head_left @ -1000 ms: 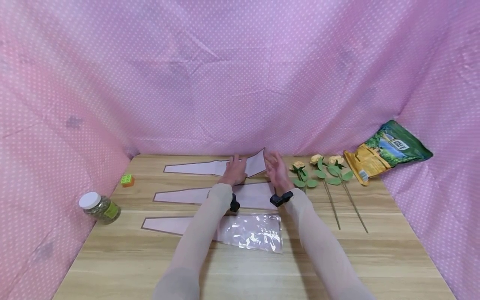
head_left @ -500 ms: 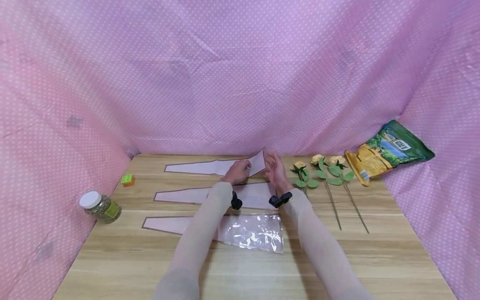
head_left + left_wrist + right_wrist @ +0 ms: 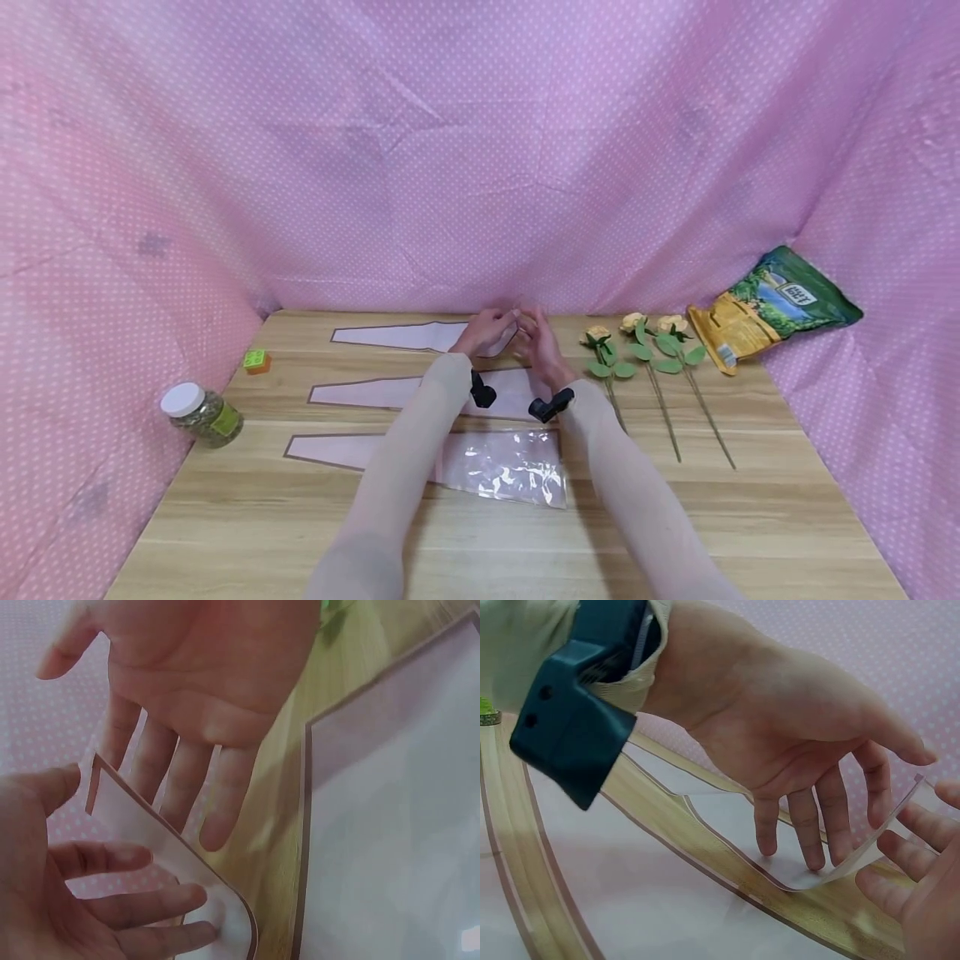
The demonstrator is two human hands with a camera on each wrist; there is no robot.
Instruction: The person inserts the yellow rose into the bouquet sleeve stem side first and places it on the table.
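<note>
At the back of the table lies a tapered clear plastic bouquet sleeve (image 3: 390, 336) with a brown border, its wide right end curled up. My left hand (image 3: 483, 331) is over that end, its spread fingers (image 3: 804, 825) touching the film in the right wrist view. My right hand (image 3: 543, 346) faces it from the right, palm inward. In the left wrist view the right fingers (image 3: 191, 776) reach down behind the sleeve's raised edge, with the thumb apart. Two more sleeves, a middle one (image 3: 360, 392) and a glossy near one (image 3: 517, 471), lie flat below.
Right of the hands lie a short-looking yellow rose (image 3: 596, 336), another rose (image 3: 633, 322) and a third rose (image 3: 672, 325), stems toward me. A green-and-yellow bag (image 3: 780, 304) leans at the right. A white-lidded jar (image 3: 206, 417) and toy bricks (image 3: 257, 361) are at the left.
My hands have drawn together at the sleeve's wide end; the left moved right, the right slightly left. The raised corner now hides between them. The other things keep their places.
</note>
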